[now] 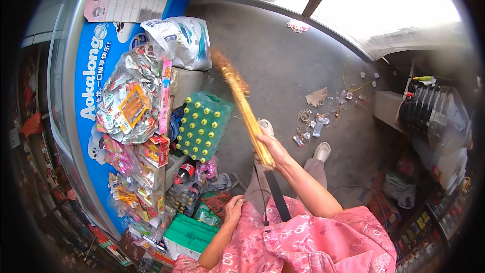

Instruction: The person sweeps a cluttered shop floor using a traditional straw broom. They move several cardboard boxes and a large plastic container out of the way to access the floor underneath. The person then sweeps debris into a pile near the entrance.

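Observation:
My right hand (271,146) grips the bound handle of a straw broom (242,102). The broom slants up and to the left, its blurred bristle end close to a white plastic bag (189,41). My left hand (234,208) hangs beside my thigh with nothing visible in it, its fingers loosely bent and the palm partly hidden. Right of the broom, on the concrete floor (273,64), lies scattered litter (318,123): wrappers, a torn cardboard piece (316,97) and small scraps. My two light shoes stand on the floor below the litter.
A shrink-wrapped pack of green bottles (204,125) stands left of the broom. Behind it, a blue freezer (87,72) has bagged snacks (129,94) piled against it. A green-topped box (191,233) is near my left arm. Large clear containers (435,113) stand at right; a glass door (333,11) is ahead.

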`<action>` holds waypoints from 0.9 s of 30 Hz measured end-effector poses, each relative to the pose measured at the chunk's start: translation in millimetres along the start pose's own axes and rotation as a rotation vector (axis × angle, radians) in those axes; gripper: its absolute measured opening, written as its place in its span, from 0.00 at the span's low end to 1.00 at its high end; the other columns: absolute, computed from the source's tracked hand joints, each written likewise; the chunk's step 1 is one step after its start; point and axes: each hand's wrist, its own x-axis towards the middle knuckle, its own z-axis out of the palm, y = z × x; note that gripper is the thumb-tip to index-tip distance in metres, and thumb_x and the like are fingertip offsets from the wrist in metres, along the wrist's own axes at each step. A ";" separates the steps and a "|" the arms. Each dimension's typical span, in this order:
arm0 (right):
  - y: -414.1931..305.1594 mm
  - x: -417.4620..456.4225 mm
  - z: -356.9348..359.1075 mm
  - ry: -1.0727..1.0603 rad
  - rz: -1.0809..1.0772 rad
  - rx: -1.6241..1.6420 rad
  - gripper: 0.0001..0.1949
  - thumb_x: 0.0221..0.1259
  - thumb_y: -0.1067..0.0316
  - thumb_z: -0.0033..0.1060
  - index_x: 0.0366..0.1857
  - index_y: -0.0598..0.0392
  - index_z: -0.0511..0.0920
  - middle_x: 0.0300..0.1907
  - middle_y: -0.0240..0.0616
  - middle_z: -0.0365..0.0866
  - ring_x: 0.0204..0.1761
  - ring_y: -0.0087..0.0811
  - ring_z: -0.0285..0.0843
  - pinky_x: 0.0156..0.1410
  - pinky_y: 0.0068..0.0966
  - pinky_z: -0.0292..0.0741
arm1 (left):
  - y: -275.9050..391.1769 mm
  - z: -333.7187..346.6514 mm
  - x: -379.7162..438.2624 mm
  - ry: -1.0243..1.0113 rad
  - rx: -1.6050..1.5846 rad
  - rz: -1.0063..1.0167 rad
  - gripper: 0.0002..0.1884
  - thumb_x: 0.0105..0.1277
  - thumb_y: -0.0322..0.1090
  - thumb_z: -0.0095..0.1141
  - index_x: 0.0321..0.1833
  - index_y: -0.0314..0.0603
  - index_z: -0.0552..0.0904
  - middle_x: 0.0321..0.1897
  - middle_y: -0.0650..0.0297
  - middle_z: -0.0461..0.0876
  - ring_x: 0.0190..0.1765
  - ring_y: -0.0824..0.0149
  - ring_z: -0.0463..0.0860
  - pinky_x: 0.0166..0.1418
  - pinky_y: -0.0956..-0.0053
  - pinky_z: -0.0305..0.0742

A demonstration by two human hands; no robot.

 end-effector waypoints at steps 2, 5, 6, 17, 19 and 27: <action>-18.9 46.1 13.1 0.000 0.129 0.120 0.21 0.62 0.56 0.45 0.58 0.47 0.62 0.25 0.37 0.72 0.19 0.29 0.71 0.20 0.25 0.70 | 22.5 -5.4 5.6 -0.039 0.096 0.004 0.15 0.64 0.33 0.46 0.51 0.34 0.76 0.38 0.59 0.81 0.40 0.72 0.78 0.48 0.79 0.72; -38.1 116.3 -9.0 -0.081 0.238 0.682 0.17 0.60 0.57 0.46 0.44 0.60 0.66 0.26 0.41 0.71 0.19 0.26 0.69 0.21 0.22 0.69 | 14.6 -19.2 25.5 -0.077 0.053 0.009 0.15 0.64 0.33 0.46 0.50 0.33 0.76 0.38 0.58 0.82 0.41 0.69 0.79 0.48 0.77 0.72; -46.5 113.3 -6.5 -0.125 0.205 0.844 0.17 0.60 0.56 0.46 0.44 0.59 0.67 0.27 0.41 0.70 0.19 0.25 0.68 0.21 0.20 0.67 | 12.5 -27.1 28.7 -0.068 0.059 -0.001 0.15 0.64 0.33 0.46 0.50 0.33 0.76 0.38 0.58 0.82 0.40 0.69 0.79 0.48 0.77 0.73; 24.3 -23.2 12.9 0.085 -0.151 0.508 0.14 0.65 0.50 0.38 0.46 0.44 0.65 0.27 0.36 0.69 0.19 0.27 0.67 0.21 0.22 0.64 | -1.4 -60.5 55.1 -0.093 0.132 -0.063 0.17 0.64 0.37 0.47 0.51 0.35 0.76 0.38 0.59 0.81 0.41 0.69 0.78 0.47 0.78 0.72; 15.2 -0.2 13.1 -0.089 -0.039 0.691 0.15 0.64 0.49 0.39 0.45 0.46 0.66 0.26 0.35 0.68 0.17 0.25 0.63 0.20 0.21 0.61 | 10.8 -59.0 50.1 -0.067 0.225 -0.043 0.16 0.63 0.36 0.47 0.50 0.36 0.77 0.38 0.59 0.81 0.39 0.69 0.79 0.45 0.77 0.73; -96.6 146.8 -23.6 -0.188 -0.175 0.821 0.17 0.61 0.53 0.45 0.42 0.57 0.68 0.25 0.38 0.69 0.19 0.24 0.67 0.20 0.16 0.64 | 32.1 -66.4 74.3 -0.166 0.177 -0.220 0.16 0.66 0.34 0.44 0.54 0.35 0.73 0.39 0.61 0.80 0.34 0.71 0.76 0.40 0.76 0.73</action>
